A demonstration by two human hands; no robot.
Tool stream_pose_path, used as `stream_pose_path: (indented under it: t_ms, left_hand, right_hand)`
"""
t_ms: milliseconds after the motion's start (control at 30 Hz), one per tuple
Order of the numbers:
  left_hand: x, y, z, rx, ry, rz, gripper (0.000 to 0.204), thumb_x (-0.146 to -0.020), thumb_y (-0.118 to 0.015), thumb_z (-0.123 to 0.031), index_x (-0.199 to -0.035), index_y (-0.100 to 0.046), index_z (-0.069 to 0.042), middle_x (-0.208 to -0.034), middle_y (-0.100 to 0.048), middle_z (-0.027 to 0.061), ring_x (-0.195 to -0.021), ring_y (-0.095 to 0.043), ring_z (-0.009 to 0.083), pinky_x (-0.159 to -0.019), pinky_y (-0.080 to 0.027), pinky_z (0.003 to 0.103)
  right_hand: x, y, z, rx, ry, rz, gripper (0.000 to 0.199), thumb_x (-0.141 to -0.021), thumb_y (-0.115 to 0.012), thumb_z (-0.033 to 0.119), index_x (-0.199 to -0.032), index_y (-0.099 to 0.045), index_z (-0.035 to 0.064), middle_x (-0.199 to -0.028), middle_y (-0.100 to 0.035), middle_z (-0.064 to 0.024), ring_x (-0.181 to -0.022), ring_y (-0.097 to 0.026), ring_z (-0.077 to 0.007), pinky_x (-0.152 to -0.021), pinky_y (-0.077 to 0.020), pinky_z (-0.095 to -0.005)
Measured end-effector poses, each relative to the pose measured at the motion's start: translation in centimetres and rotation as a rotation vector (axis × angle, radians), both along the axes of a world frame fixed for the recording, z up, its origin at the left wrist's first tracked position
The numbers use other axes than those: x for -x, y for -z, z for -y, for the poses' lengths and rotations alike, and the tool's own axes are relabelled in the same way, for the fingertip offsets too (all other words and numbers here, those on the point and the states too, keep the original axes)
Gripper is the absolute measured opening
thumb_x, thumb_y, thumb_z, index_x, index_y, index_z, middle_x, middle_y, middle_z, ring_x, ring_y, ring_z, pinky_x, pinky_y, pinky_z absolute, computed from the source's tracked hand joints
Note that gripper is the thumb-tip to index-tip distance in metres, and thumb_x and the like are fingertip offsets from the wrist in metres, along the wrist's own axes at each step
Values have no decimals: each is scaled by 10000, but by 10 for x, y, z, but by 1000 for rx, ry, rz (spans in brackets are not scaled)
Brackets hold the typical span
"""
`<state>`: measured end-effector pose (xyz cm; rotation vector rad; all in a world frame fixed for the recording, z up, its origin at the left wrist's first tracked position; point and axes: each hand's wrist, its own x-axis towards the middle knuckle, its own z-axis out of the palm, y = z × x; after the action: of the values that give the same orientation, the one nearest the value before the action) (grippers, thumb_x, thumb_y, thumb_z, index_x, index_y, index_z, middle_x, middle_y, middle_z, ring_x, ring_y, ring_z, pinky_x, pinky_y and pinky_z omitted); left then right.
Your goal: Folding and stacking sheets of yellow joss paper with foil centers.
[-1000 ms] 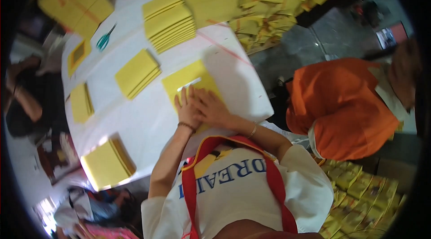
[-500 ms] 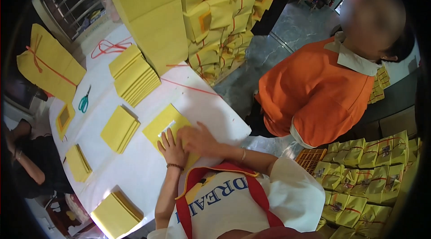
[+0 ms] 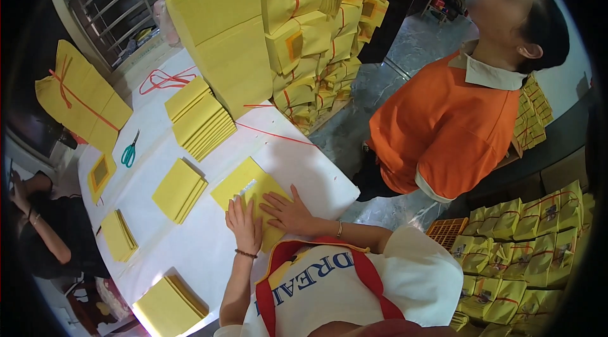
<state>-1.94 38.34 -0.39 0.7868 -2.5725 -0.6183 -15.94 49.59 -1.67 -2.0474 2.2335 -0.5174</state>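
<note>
A flat yellow paper piece (image 3: pixel 228 190) with a short white strip (image 3: pixel 246 189) on it lies near me on the white-covered table; I cannot tell if it is one sheet or a folded stack. My left hand (image 3: pixel 244 226) rests on its near left part, fingers stretched out close together, tips just below the strip. Beside it my right hand (image 3: pixel 289 212) presses flat on the paper's right part, fingers spread. Neither hand grips anything. Left of the paper is a folded yellow paper stack (image 3: pixel 177 190).
More yellow paper stacks (image 3: pixel 199 118) and teal-handled scissors (image 3: pixel 129 155) lie on the white table (image 3: pixel 209 261). Tied yellow bundles (image 3: pixel 304 39) are piled high behind it. A person in an orange top (image 3: pixel 443 128) stands at the right; another person's arm (image 3: pixel 47 236) shows at left.
My right hand has come down from beside the left hand to lie flat on the paper. The person in orange has turned their head. The whole view has shifted slightly.
</note>
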Motion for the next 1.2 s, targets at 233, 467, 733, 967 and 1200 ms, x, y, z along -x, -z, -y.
stream_pose_path:
  t_ms: [233, 467, 733, 967, 1200]
  left_hand:
    - [-38, 14, -21, 80, 159, 387, 639, -824, -537, -419, -1356, -329, -132, -1435, -193, 171, -1333, -139, 348, -1006, -119, 588]
    - [-24, 8, -16, 204, 189, 427, 664, -824, -481, -498, -1367, -306, -157, -1431, -202, 186, -1325, -176, 350, -971, -139, 641]
    - [-9, 4, -4, 335, 207, 297, 529, -734, -587, -373, -1183, -512, -106, -1164, -482, 185, -1052, -448, 312, -852, -385, 430]
    - [11, 21, -6, 537, 95, 329, 419, -717, -557, -200, -1111, -542, -58, -824, -555, 105, -804, -543, 256, -630, -441, 342]
    - [-26, -72, 77, 437, -137, -87, 478, -662, -562, -72, -1138, -539, -108, -812, -571, 66, -746, -562, 243, -599, -440, 367]
  right_hand:
    - [-3, 4, -2, -35, -31, 64, 505, -879, -432, 389, -1320, -388, 148, -1414, -289, -89, -1310, -268, -205, -946, -112, -688]
    - [26, 0, 11, -159, -27, 112, 511, -845, -495, 354, -1299, -411, 136, -1396, -321, -97, -1306, -268, -250, -959, -138, -663]
    - [32, 15, 29, -32, -65, 58, 537, -840, -512, 355, -1313, -398, 129, -1416, -292, -98, -1312, -257, -271, -988, -117, -631]
    - [45, 25, 16, 177, 48, 747, 470, -910, -429, 214, -1337, -336, 42, -1398, -302, -152, -1295, -288, -265, -1050, -188, -447]
    - [36, 16, -7, 301, 287, 977, 419, -946, -343, 152, -1328, -317, -19, -1333, -376, -169, -1229, -379, -256, -1021, -282, -342]
